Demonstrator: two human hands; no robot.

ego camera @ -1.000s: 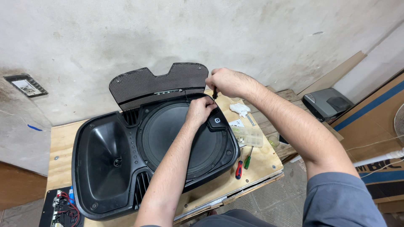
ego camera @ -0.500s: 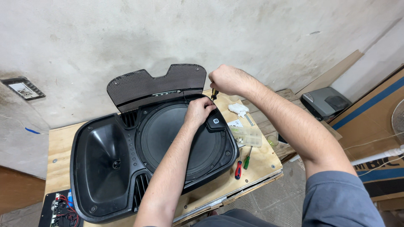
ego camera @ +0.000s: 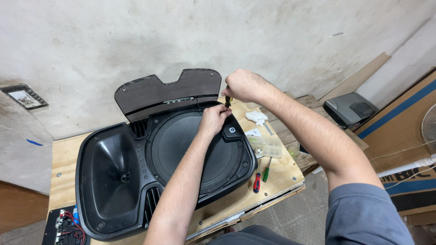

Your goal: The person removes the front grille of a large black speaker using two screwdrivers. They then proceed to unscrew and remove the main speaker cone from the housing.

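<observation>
A black-handled screwdriver (ego camera: 227, 97) is gripped upright in the closed fingers of the right hand (ego camera: 243, 86). Just below them, the left hand (ego camera: 213, 119) is pinched together at the tool's tip, on the rim of the black speaker cabinet (ego camera: 113, 181) lying on the worktop (ego camera: 281, 174).

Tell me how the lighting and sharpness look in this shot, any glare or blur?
Head view: even, soft light with faint shadows on the wall; mild sheen on the black speaker horn, no harsh glare; both hands, left and right, look sharp; wide-lens bending shows at the edges.
</observation>
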